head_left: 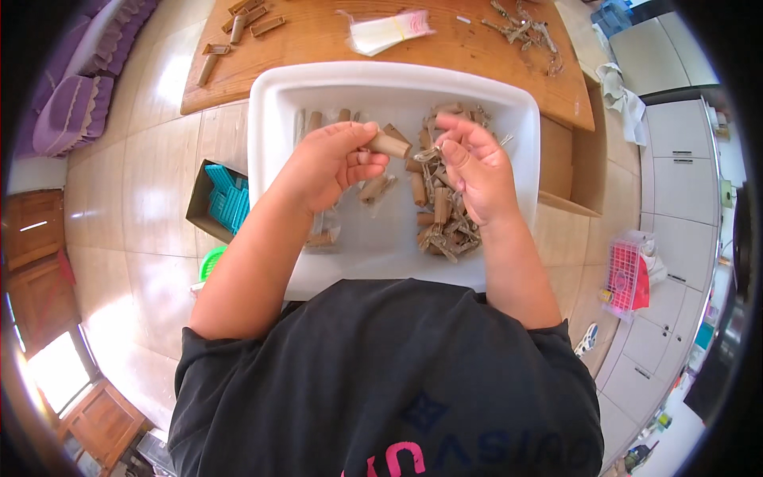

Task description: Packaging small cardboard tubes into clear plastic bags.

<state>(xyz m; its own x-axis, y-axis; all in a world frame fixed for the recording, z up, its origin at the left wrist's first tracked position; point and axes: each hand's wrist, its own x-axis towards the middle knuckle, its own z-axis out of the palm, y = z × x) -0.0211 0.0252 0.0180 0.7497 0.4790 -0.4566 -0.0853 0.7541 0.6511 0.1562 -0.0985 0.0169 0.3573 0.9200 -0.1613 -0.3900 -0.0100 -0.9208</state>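
Note:
Both my hands are over a white plastic tub (393, 75). My left hand (334, 167) grips a short brown tube-like piece (390, 144) between thumb and fingers. A thin pale cord (427, 154) shows at the fingertips of my right hand (482, 176), which pinches it just right of the brown piece. Whether cord and piece are joined I cannot tell. Under my right hand lies a heap of similar brown pieces (441, 205) tangled with pale cords. To the left, several brown pieces in clear plastic bags (373, 189) lie in the tub, partly hidden by my left hand.
Beyond the tub stands a wooden table (310, 44) with brown pieces (253, 17), a stack of plastic bags (389, 33) and loose cords (520, 28). A box with teal plastic items (228, 199) sits left on the floor. An open cardboard box (560, 163) stands right.

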